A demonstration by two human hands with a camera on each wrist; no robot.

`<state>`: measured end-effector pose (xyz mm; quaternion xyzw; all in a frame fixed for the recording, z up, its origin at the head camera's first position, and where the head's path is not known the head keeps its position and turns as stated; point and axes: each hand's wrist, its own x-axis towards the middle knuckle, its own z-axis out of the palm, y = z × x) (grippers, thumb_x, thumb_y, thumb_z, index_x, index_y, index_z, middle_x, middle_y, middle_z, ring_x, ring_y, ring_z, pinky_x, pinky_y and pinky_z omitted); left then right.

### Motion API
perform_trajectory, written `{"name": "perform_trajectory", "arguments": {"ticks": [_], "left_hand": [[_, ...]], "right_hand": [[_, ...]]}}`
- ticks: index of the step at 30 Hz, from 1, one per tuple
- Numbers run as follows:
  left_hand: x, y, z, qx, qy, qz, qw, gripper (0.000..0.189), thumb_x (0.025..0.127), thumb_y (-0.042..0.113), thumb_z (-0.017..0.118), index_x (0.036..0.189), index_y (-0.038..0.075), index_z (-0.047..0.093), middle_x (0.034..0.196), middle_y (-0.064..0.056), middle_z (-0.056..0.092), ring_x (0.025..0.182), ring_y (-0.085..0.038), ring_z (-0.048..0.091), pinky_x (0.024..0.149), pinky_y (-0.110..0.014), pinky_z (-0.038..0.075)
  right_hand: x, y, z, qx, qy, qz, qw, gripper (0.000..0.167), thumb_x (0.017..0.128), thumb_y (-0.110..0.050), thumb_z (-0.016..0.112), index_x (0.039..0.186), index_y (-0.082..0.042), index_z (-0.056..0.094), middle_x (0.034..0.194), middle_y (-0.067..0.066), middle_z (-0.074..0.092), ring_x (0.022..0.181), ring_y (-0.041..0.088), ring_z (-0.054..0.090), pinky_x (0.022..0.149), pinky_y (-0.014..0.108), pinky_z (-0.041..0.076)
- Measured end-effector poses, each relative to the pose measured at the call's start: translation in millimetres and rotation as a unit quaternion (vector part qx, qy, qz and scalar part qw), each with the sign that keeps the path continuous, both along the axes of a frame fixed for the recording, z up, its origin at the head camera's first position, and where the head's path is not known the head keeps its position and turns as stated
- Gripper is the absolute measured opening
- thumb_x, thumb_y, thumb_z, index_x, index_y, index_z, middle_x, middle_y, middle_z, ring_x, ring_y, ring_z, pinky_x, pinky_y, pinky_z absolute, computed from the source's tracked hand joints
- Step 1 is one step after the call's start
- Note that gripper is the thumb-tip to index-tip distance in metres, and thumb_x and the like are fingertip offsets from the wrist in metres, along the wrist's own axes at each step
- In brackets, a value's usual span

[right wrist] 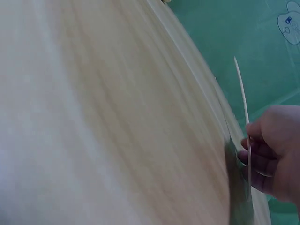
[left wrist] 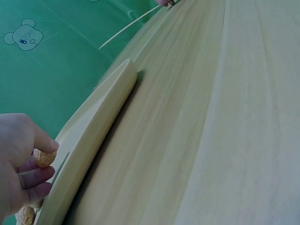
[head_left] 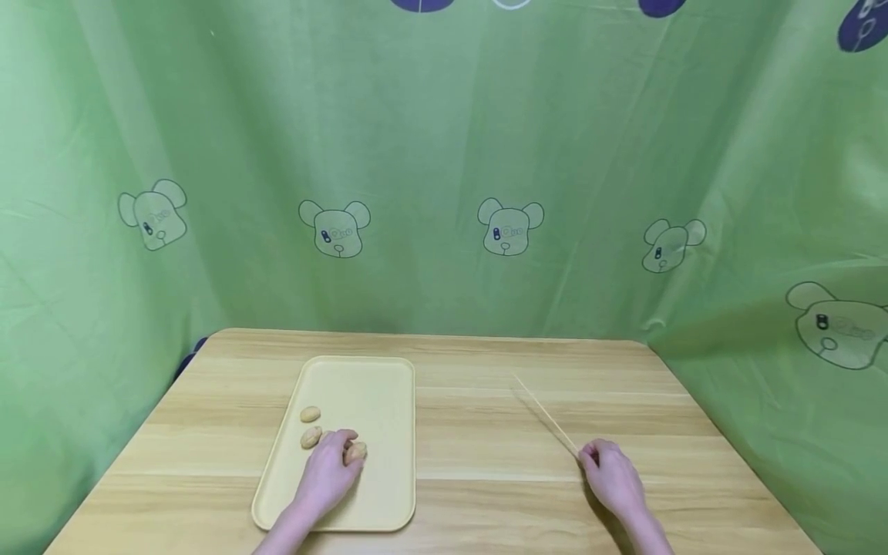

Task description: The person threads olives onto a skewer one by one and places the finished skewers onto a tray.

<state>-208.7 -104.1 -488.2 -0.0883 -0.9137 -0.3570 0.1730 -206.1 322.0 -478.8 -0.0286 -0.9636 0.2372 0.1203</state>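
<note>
Nut (head_left: 356, 452) pinched in tray (head_left: 385, 408), stick (head_left: 546, 415) held well apart

Nut: pale tan, rough shell, between thumb and fingers of the left hand (head_left: 326, 472), inside the tray, toward its near half. Left wrist view shows it between the digits; cannot tell whether it touches the tray floor. The two whole loose nuts, the far one (head_left: 310, 415) and the nearer one (head_left: 311, 438), lie just left of and beyond the hand. At least one more is partly hidden by the fingers; exact count not clear.

Stick: thin, straight-looking, bare along what shows. Right hand (head_left: 613, 474) pinches it near its close end, other fingers curled. It slants away and to the left; its far end looks raised, with a shadow on the table (head_left: 486, 501) alongside.

Progress, judging by what shows: stick in hand and one nut in the fingers, so both pieces look picked out. Nothing is on the stick, nut and stick are well apart, and other nuts lie loose in the tray. Reads as an early stage, most of the work left.

Farther out: tray sits on the left part of the wood-grain table; green curtain (head_left: 430, 139) behind, printed with cartoon heads (head_left: 510, 231).
</note>
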Motion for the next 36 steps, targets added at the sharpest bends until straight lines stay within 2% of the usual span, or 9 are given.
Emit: {"name": "perform_trajectory", "arguments": {"ticks": [9,13,19,25,28,31,36], "left_hand": [[3.0,0.2,4.7,-0.003,0.016,-0.012,0.9998,0.033,0.071,0.000,0.067,0.103,-0.001,0.062,0.086,-0.004,0.060,0.079,-0.018,0.056,0.071,-0.037,0.050],[4.0,0.7,7.9,0.000,0.016,-0.023,0.9996,0.032,0.072,-0.001,0.066,0.104,0.000,0.062,0.087,-0.003,0.060,0.076,-0.015,0.054,0.069,-0.033,0.049],[3.8,0.0,12.7,0.020,-0.004,-0.041,0.9989,0.032,0.074,0.001,0.068,0.106,0.000,0.061,0.089,-0.003,0.060,0.075,-0.013,0.053,0.069,-0.031,0.048],[4.7,-0.8,17.1,0.055,-0.042,-0.055,0.9961,0.036,0.075,0.002,0.069,0.110,-0.001,0.060,0.093,-0.005,0.061,0.073,-0.012,0.053,0.066,-0.027,0.047],[5.0,-1.0,19.3,0.081,-0.061,-0.058,0.9932,0.038,0.075,0.002,0.070,0.111,-0.001,0.059,0.095,-0.007,0.063,0.071,-0.011,0.054,0.063,-0.024,0.047],[4.2,-1.6,21.0,0.106,-0.074,-0.060,0.9898,0.038,0.075,0.001,0.070,0.112,-0.001,0.059,0.097,-0.008,0.063,0.071,-0.011,0.053,0.062,-0.023,0.047],[2.7,-2.7,23.3,0.143,-0.088,-0.065,0.9837,0.036,0.075,-0.001,0.070,0.110,-0.001,0.060,0.101,-0.010,0.063,0.075,-0.012,0.054,0.063,-0.022,0.048]], "right_hand": [[6.7,-9,3.5,-0.015,0.053,0.037,0.9978,0.004,0.088,-0.007,0.058,0.090,-0.004,0.057,0.073,0.001,0.056,0.065,0.015,0.051,0.058,0.031,0.043],[9.7,-14,4.8,-0.054,0.057,0.061,0.9950,0.005,0.090,-0.008,0.058,0.090,-0.003,0.057,0.073,-0.002,0.054,0.064,0.009,0.049,0.057,0.026,0.044],[13.1,-21,2.0,-0.147,0.041,0.103,0.9829,0.005,0.091,-0.007,0.057,0.089,-0.002,0.058,0.069,-0.002,0.052,0.057,0.004,0.044,0.048,0.021,0.040],[15.3,-28,3.7,-0.165,0.043,0.125,0.9773,0.002,0.086,-0.002,0.062,0.088,-0.003,0.061,0.072,-0.001,0.055,0.062,0.004,0.047,0.052,0.020,0.042],[16.4,-33,7.5,-0.183,0.030,0.150,0.9713,0.007,0.083,0.001,0.063,0.090,-0.003,0.062,0.075,0.001,0.057,0.064,0.005,0.049,0.053,0.020,0.044],[17.8,-37,12.3,-0.198,0.025,0.190,0.9612,0.010,0.083,0.001,0.064,0.092,-0.002,0.063,0.076,0.004,0.058,0.064,0.005,0.049,0.053,0.020,0.045],[20.0,-46,19.0,-0.209,0.051,0.256,0.9423,0.012,0.081,0.002,0.065,0.093,0.000,0.064,0.074,0.005,0.058,0.062,0.004,0.048,0.049,0.021,0.043]]}}
